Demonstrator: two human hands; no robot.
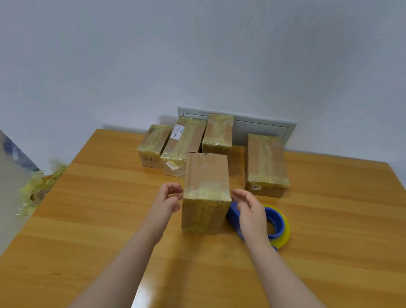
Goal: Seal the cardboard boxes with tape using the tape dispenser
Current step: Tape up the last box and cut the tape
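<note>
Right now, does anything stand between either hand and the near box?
Nothing visible does. The left hand and right hand flank the near box with bare gaps. The tape dispenser lies on the table beside the box, partly hidden by the right hand.

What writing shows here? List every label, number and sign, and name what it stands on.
No text reads clearly.
Barcode label, second box from left: too small.
Front sticker, same box: blurred.
Handling symbols, leftmost box: pictograms, no words.
Label, right box: blurred.

arms: 2, bare to frame edge | left hand (167, 201), right hand (250, 215): bare | nails: possibly short
</note>
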